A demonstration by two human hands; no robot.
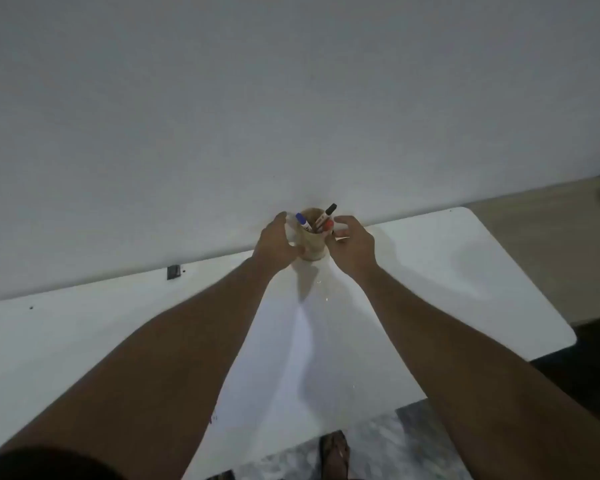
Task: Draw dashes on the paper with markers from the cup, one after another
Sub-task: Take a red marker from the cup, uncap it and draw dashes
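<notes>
White wall (291, 98): fills the upper half of the view, plain and dim, meeting the far edge of the table.
Table (465, 271): white top with rounded corners; its near-left part is cut off by the frame and much of the middle lies under the arms.
Forearms: both reach forward from the bottom corners and cover a wide band of the table on either side.
Paper (302, 341): white sheet lying on the table between the forearms, nearly the same tone as the tabletop, so its edges are hard to trace; any marks on it cannot be made out.
Left hand (278, 245): curled around the left side of the cup, fingers closed against its wall; fingertips hidden behind the cup.
Right hand (354, 245): beside the right of the cup, fingers bent and partly spread, near the red marker; whether it grips anything cannot be told.
Cup (313, 251): tan, upright at the far edge of the table near the wall, its sides mostly hidden by the hands.
Markers: blue-capped marker (303, 221) leans left, black-capped marker (327, 213) leans right, red marker (328, 225) shows only its tip; all lower ends hidden inside the cup.
Dark fitting (173, 272): small, at the wall's foot, too blurred to identify.
</notes>
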